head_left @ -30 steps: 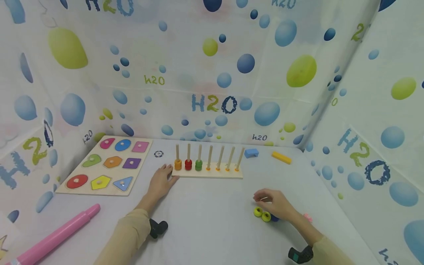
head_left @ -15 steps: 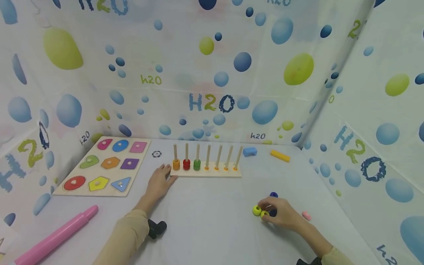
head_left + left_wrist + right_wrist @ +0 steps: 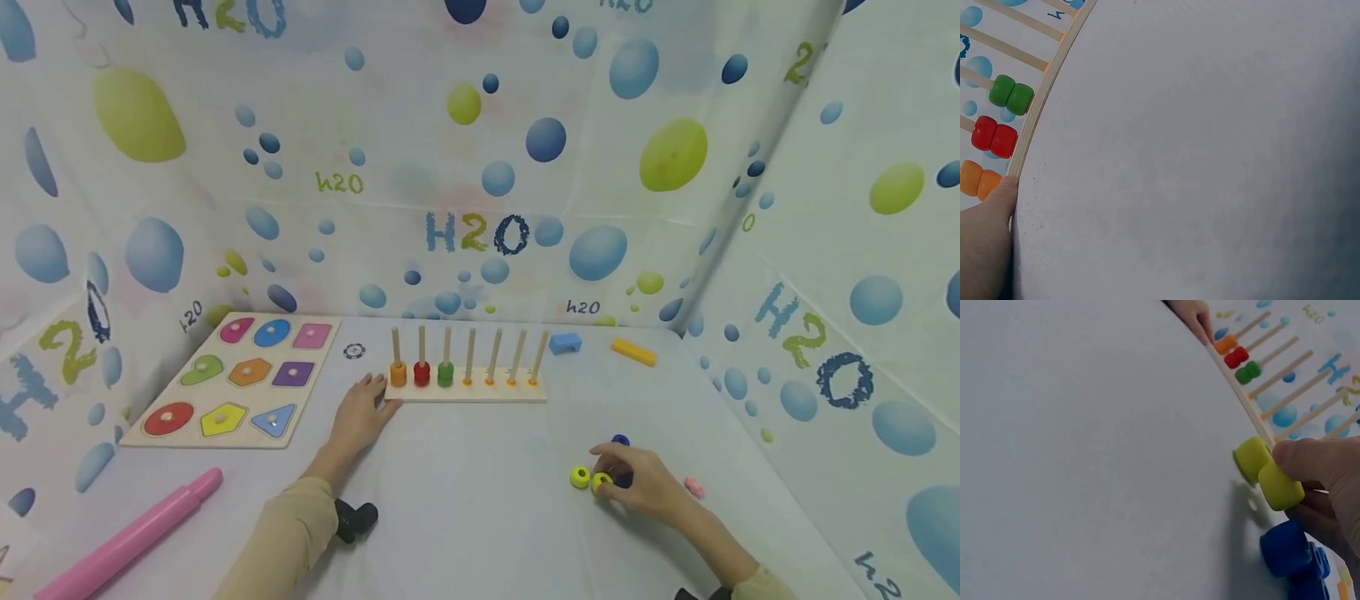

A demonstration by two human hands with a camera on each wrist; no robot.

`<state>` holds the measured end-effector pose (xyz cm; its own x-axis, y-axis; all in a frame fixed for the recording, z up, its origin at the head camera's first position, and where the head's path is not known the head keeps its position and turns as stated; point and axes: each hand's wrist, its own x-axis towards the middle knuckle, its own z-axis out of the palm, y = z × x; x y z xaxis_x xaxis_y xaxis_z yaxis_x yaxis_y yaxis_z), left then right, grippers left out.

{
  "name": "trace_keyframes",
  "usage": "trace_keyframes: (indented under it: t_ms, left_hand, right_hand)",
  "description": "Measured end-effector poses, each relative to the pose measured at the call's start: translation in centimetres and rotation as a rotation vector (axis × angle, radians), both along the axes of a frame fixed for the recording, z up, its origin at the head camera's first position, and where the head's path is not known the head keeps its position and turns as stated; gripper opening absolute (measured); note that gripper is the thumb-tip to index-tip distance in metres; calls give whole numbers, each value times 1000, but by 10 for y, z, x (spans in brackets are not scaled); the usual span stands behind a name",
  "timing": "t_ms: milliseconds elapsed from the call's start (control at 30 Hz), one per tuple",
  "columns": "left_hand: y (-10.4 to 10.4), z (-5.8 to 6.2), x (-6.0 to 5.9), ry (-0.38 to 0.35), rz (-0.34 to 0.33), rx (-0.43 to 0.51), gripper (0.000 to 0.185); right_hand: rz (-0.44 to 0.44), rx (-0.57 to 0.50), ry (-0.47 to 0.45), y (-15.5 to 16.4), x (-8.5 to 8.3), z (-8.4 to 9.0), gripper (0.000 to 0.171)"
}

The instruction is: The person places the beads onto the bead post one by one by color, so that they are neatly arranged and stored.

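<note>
The right hand [image 3: 643,482] pinches a yellow bead [image 3: 601,483] between thumb and curled fingers; the left hand [image 3: 362,414], loosely extended, touches the pegboard [image 3: 468,395].

Seven pegs [image 3: 470,354], six threaded beads [image 3: 422,377] (two per colour), two yellow beads [image 3: 1280,486], nine shapes [image 3: 250,372]

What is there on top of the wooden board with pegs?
Seven pegs stand on the wooden board; the leftmost three carry orange, red and green beads. Those pegs' lower parts cannot be seen; beads cover them.
</note>
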<state>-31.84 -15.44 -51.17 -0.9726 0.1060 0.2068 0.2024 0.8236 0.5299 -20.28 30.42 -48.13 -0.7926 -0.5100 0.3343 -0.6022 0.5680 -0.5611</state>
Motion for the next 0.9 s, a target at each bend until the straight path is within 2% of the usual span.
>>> trace_keyframes:
  t_ms: [67,233,300,467,733,900]
  left_hand:
    - [-1,-1,0,2,1,2,61]
    - [-2,-3,4,10,2,8,61]
    - [-4,-4,6,8,5,7,61]
    - [-8,-7,8,12,11,-1,61]
    - [-4,-4,3,22,1,0,60]
    - [-2,-4,0,31,-6,5,60]
  right_hand:
    - [-12,-23,17,-2,-4,4,43]
    - [-46,-86,-11,-21,-16,17,43]
    - [-33,-117,-3,-36,-20,26,43]
    - [15,-172,93,-80,-36,59,40]
    - [-4,-268,146,-137,-82,97,36]
    - [-37,-258,213,-160,-125,96,36]
